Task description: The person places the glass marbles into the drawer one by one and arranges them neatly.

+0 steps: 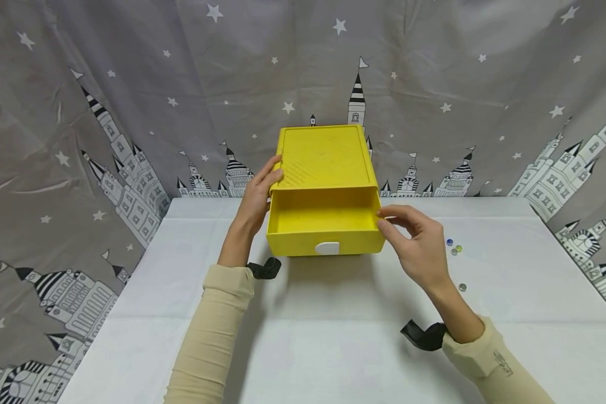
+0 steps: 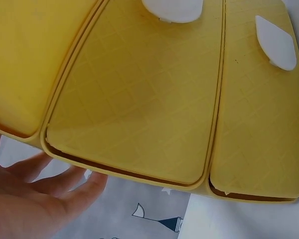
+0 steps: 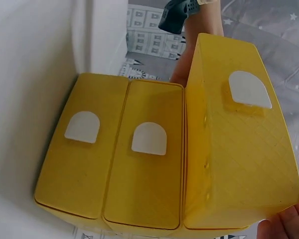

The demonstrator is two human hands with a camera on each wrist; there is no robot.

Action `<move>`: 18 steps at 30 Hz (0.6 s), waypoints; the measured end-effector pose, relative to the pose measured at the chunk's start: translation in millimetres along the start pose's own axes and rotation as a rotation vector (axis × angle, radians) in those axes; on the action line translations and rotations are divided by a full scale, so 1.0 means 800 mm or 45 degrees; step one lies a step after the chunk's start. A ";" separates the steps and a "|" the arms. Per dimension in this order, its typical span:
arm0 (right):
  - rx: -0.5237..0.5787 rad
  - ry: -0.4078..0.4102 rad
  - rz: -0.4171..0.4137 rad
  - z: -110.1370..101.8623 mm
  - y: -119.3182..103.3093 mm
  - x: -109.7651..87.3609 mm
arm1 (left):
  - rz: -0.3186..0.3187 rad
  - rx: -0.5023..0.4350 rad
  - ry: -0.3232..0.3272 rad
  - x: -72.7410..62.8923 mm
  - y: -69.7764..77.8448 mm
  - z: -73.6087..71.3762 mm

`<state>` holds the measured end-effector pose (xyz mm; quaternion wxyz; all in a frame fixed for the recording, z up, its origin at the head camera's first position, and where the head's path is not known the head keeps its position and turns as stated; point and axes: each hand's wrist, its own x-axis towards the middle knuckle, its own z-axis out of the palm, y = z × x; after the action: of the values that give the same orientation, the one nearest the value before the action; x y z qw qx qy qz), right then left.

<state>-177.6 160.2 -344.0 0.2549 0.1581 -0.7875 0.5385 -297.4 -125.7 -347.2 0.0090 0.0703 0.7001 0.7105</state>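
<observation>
A yellow drawer unit (image 1: 323, 157) with three drawers stands on the table. Its top drawer (image 1: 328, 243) is pulled out, and the part of its inside that shows holds nothing. A white tab handle (image 1: 327, 248) sits on its front. Two lower drawers (image 3: 144, 194) are pushed in, each with a white tab. My left hand (image 1: 255, 196) rests against the unit's left side, fingers extended along the wall. With thumb and index finger, my right hand (image 1: 419, 244) pinches the drawer's right edge near the front corner.
Several small glass pieces (image 1: 454, 248), blue, yellow-green and clear, lie right of the unit, with a clear one (image 1: 462, 287) nearer the front. A white cloth (image 1: 323, 348) covers the table. Behind hangs a grey curtain (image 1: 182, 112) printed with castles and stars.
</observation>
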 end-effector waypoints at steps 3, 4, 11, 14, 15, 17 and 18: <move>0.034 0.018 0.039 -0.003 0.000 -0.001 | -0.001 -0.001 -0.003 0.000 0.001 0.000; 0.031 0.020 0.047 -0.004 0.000 -0.002 | -0.002 -0.002 -0.003 0.001 0.002 0.000; -0.021 0.011 0.088 -0.016 0.003 -0.009 | -0.011 -0.013 -0.002 0.000 0.004 -0.002; -0.018 -0.008 0.129 -0.021 0.006 -0.014 | -0.004 -0.013 -0.006 0.000 0.004 -0.002; -0.016 -0.017 0.140 -0.022 0.007 -0.016 | -0.001 -0.011 -0.007 0.000 0.004 -0.002; -0.015 -0.035 0.156 -0.025 0.009 -0.021 | 0.004 -0.012 -0.010 0.000 0.004 -0.002; -0.017 -0.043 0.159 -0.027 0.010 -0.024 | 0.004 -0.011 -0.011 0.000 0.004 -0.002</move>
<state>-161.4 182.7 -354.8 0.2087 0.1159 -0.8036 0.5452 -297.2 -127.6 -344.1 0.0112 0.0745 0.6968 0.7133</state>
